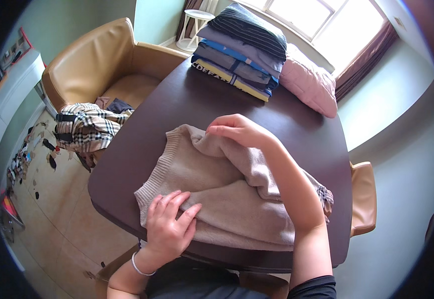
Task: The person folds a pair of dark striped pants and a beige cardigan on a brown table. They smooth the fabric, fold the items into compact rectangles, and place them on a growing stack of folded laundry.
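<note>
A beige knit sweater (217, 172) lies across the table in front of me, its ribbed hem (161, 170) towards the left. Loose folds run over its far side, and a bit of plaid fabric (326, 200) shows at its right end. My left hand (170, 224) rests on the near part by the hem, fingers spread, palm down. At the sweater's far edge my right hand (241, 130) has thumb and fingertips together on a bunched fold. My right forearm crosses over the sweater and hides part of it.
On the dark table (127, 179), a stack of folded clothes (239, 56) stands at the back beside a pink padded item (306, 80). A tan armchair (90, 67) at the left holds a plaid garment (90, 125). Small scattered items (22, 160) lie on the floor.
</note>
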The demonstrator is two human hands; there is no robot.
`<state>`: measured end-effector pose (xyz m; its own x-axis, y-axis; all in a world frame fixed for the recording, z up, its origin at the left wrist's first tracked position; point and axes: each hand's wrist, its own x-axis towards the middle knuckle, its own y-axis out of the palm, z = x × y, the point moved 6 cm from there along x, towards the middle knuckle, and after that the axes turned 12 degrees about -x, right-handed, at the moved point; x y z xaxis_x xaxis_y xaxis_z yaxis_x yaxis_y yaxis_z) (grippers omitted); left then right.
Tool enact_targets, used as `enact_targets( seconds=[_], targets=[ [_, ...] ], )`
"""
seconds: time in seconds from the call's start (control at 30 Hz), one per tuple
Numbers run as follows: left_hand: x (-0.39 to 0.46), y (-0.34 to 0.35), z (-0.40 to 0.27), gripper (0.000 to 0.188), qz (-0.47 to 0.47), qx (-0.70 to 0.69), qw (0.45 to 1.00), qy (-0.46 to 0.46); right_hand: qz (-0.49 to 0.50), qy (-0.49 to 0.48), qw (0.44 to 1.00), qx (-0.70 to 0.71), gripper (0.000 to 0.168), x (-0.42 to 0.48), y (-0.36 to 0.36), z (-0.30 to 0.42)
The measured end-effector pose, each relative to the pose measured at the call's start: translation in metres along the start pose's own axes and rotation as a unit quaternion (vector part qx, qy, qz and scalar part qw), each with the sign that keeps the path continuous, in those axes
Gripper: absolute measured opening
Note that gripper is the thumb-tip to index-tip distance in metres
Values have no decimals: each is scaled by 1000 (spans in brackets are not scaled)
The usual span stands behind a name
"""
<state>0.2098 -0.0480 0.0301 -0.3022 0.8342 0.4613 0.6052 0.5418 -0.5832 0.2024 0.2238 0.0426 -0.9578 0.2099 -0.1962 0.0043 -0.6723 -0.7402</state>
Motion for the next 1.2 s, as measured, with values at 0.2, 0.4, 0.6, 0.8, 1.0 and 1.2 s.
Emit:
enact_targets(
  seconds=[0.2, 0.4, 0.6, 0.8, 1.0, 1.2],
  targets=[
    [67, -41, 0, 47, 175, -130, 976, 22, -52, 61, 989, -125, 40, -55, -33, 1],
    [158, -5, 43, 63, 129, -50, 988, 73, -241, 68, 944, -217, 24, -176, -72, -35],
    [162, 27, 87, 53, 120, -246, 958, -84, -499, 301, 812, -30, 33, -385, -76, -141],
    [157, 37, 73, 25, 151, -199, 967, -47, -273, 520, 807, 71, 42, -428, -16, -168],
    [146, 23, 85, 15, 118, -290, 943, -110, -401, 270, 851, 207, 28, -391, -20, -156],
    [155, 32, 88, 16, 76, -321, 938, -109, -568, 204, 725, 331, 13, -403, -20, -162]
  ],
)
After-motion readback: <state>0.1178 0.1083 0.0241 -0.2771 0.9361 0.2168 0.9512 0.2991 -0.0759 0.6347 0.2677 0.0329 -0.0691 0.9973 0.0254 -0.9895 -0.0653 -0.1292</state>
